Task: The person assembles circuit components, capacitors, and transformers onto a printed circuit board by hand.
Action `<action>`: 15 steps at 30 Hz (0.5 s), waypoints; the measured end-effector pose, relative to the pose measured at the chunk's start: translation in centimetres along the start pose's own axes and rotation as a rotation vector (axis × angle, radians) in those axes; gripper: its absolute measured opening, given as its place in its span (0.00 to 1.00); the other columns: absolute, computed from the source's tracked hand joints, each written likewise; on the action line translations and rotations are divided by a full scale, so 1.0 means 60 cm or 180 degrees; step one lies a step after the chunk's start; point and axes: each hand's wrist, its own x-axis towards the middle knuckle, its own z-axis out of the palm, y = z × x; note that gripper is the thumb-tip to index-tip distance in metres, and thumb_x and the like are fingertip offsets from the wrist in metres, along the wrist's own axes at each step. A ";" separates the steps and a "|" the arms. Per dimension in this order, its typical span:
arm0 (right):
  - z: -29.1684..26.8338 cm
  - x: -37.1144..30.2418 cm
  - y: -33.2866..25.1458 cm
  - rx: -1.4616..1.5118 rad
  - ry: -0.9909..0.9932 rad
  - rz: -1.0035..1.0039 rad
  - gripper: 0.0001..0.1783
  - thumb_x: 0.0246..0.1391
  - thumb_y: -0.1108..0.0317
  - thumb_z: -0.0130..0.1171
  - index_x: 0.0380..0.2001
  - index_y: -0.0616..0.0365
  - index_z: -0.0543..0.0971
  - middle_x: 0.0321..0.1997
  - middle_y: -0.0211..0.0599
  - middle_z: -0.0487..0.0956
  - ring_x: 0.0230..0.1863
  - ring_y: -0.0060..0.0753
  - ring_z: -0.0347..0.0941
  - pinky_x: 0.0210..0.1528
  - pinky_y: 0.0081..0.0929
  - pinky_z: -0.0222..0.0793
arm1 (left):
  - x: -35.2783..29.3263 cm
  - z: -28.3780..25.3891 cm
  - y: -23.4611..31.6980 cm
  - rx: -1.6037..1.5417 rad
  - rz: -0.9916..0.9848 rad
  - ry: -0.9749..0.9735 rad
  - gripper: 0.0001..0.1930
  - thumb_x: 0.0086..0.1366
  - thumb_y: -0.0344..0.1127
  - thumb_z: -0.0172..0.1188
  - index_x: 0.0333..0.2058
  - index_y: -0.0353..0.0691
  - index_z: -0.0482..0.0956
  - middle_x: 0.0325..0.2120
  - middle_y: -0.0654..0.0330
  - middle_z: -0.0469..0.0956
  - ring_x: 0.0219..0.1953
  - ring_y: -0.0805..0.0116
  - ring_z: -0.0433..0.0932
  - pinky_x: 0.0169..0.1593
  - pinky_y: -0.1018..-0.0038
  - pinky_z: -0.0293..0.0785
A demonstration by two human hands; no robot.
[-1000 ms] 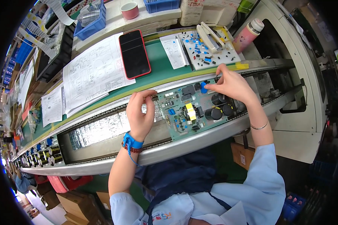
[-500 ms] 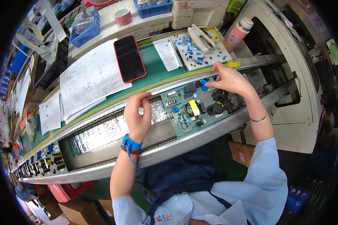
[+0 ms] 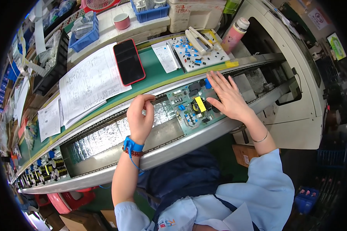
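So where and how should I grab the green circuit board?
The green circuit board is probably best pinched at its thin left edge, coming from the left: that edge faces the open conveyor channel, while the right hand covers much of its right part.

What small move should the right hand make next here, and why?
Probably rise clear of the circuit board: the right hand is spread open over its right part, seems to hold nothing, and hides some components. The blue component sits right beside its fingertips, so straight up seems safest.

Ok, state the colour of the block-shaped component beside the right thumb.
The block-shaped component is bright yellow on top, clearest in the head view.
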 end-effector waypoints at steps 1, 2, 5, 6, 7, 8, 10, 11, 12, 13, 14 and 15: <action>-0.003 0.000 -0.001 -0.0107 -0.0008 0.0041 0.40 0.59 0.40 0.38 0.67 0.50 0.47 0.71 0.40 0.48 0.71 0.45 0.41 0.68 0.49 0.33 | 0.000 0.000 -0.001 -0.0010 -0.0077 -0.0018 0.07 0.55 0.19 0.52 0.32 0.35 0.76 0.24 0.58 0.75 0.22 0.70 0.72 0.29 0.77 0.69; -0.003 0.001 -0.007 -0.0124 0.0015 0.0048 0.40 0.59 0.40 0.38 0.67 0.50 0.47 0.71 0.40 0.48 0.71 0.45 0.41 0.68 0.49 0.33 | 0.000 -0.001 -0.002 -0.0017 -0.0153 -0.0037 0.07 0.56 0.19 0.52 0.32 0.34 0.76 0.24 0.58 0.76 0.22 0.70 0.72 0.28 0.77 0.69; -0.001 0.008 -0.041 0.0235 0.0359 -0.0218 0.37 0.60 0.46 0.41 0.67 0.47 0.48 0.71 0.40 0.48 0.71 0.45 0.41 0.68 0.51 0.32 | 0.003 0.006 -0.003 -0.0072 -0.0115 0.0055 0.06 0.57 0.20 0.51 0.32 0.35 0.76 0.25 0.59 0.77 0.23 0.71 0.72 0.29 0.78 0.69; 0.003 0.018 -0.051 0.0236 0.0558 -0.0222 0.36 0.61 0.48 0.42 0.67 0.47 0.48 0.71 0.39 0.49 0.71 0.45 0.41 0.67 0.52 0.33 | 0.003 0.006 -0.007 -0.0077 -0.0094 0.0043 0.06 0.57 0.20 0.51 0.32 0.35 0.76 0.25 0.59 0.77 0.23 0.71 0.72 0.29 0.78 0.69; 0.005 0.029 -0.057 0.0235 0.0745 -0.0223 0.35 0.61 0.50 0.42 0.67 0.46 0.48 0.70 0.39 0.49 0.71 0.45 0.41 0.67 0.52 0.34 | 0.002 0.006 -0.009 -0.0058 -0.0147 0.0029 0.06 0.57 0.20 0.51 0.32 0.35 0.76 0.25 0.59 0.77 0.23 0.71 0.73 0.29 0.78 0.69; 0.008 0.043 -0.059 0.0232 0.0748 -0.0204 0.35 0.61 0.50 0.42 0.67 0.46 0.48 0.70 0.39 0.49 0.71 0.45 0.41 0.67 0.52 0.34 | 0.001 0.006 -0.010 -0.0038 -0.0202 0.0015 0.06 0.58 0.21 0.51 0.32 0.35 0.76 0.26 0.59 0.78 0.23 0.72 0.73 0.29 0.78 0.69; 0.014 0.073 -0.056 0.0024 0.1265 -0.0040 0.33 0.61 0.53 0.42 0.67 0.45 0.49 0.70 0.38 0.50 0.71 0.45 0.41 0.66 0.53 0.35 | 0.002 0.006 -0.010 -0.0079 -0.0242 0.0034 0.06 0.58 0.21 0.51 0.32 0.35 0.76 0.26 0.59 0.77 0.23 0.72 0.73 0.29 0.78 0.69; 0.021 0.081 -0.052 0.0017 0.1263 -0.0030 0.33 0.61 0.53 0.42 0.67 0.45 0.49 0.70 0.38 0.50 0.71 0.45 0.41 0.66 0.53 0.35 | 0.002 0.007 -0.010 -0.0118 -0.0290 0.0065 0.06 0.58 0.21 0.51 0.32 0.35 0.75 0.25 0.59 0.77 0.23 0.72 0.73 0.29 0.78 0.69; 0.028 0.090 -0.047 -0.0131 0.1274 -0.0007 0.32 0.61 0.53 0.42 0.67 0.43 0.49 0.70 0.39 0.50 0.71 0.46 0.41 0.66 0.54 0.35 | 0.004 0.007 -0.009 -0.0124 -0.0300 0.0067 0.06 0.58 0.21 0.51 0.32 0.35 0.75 0.25 0.59 0.77 0.23 0.72 0.73 0.29 0.78 0.69; 0.036 0.095 -0.042 -0.0280 0.1281 0.0015 0.32 0.62 0.54 0.42 0.67 0.41 0.49 0.70 0.39 0.50 0.71 0.47 0.41 0.66 0.54 0.35 | 0.005 0.008 -0.009 -0.0148 -0.0281 0.0106 0.06 0.58 0.21 0.51 0.32 0.35 0.75 0.25 0.59 0.77 0.23 0.72 0.72 0.29 0.79 0.69; 0.041 0.097 -0.037 -0.0286 0.1264 0.0010 0.32 0.62 0.54 0.42 0.67 0.41 0.49 0.70 0.39 0.50 0.71 0.47 0.41 0.66 0.54 0.35 | 0.005 0.009 -0.010 -0.0174 -0.0265 0.0144 0.06 0.58 0.21 0.51 0.32 0.35 0.75 0.25 0.59 0.77 0.22 0.72 0.72 0.28 0.79 0.69; 0.045 0.095 -0.032 -0.0287 0.1221 0.0124 0.31 0.62 0.54 0.41 0.67 0.40 0.49 0.70 0.39 0.49 0.71 0.48 0.41 0.66 0.55 0.34 | 0.005 0.009 -0.011 -0.0178 -0.0297 0.0149 0.06 0.58 0.21 0.51 0.32 0.35 0.75 0.25 0.59 0.77 0.22 0.72 0.72 0.28 0.79 0.69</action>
